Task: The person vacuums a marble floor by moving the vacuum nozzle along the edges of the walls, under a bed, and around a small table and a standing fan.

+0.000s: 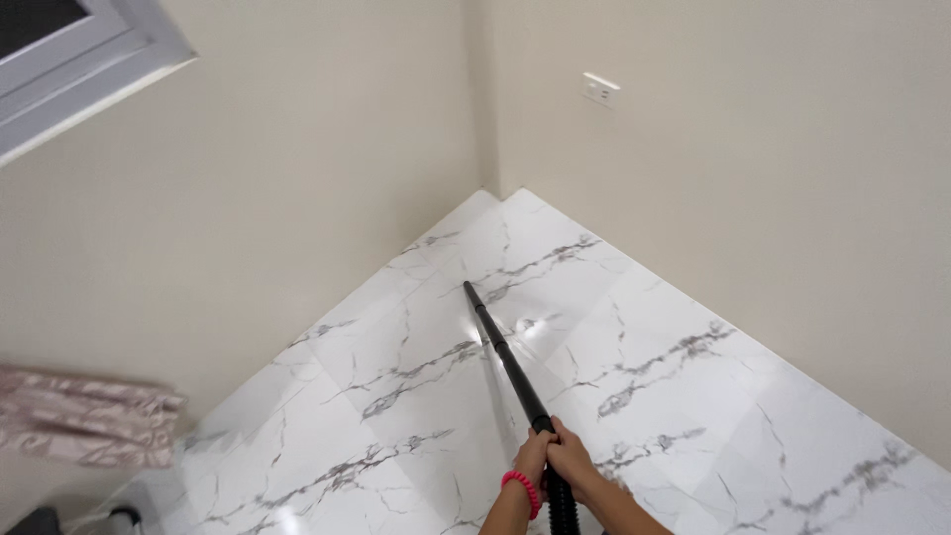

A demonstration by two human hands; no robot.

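Both hands [553, 458] clasp black wand [503, 353], extending ahead

black wand [503, 357]; white grey-veined marble floor [693, 396]; cream walls [297, 178]; pink wristband [523, 490].

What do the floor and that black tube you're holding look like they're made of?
Floor: likely polished marble or marble-look tile; white with grey veins, grout lines, glossy glare. Black tube: smooth and rigid, plastic or painted metal, unclear which. Below both hands it becomes a ribbed hose, probably flexible plastic.
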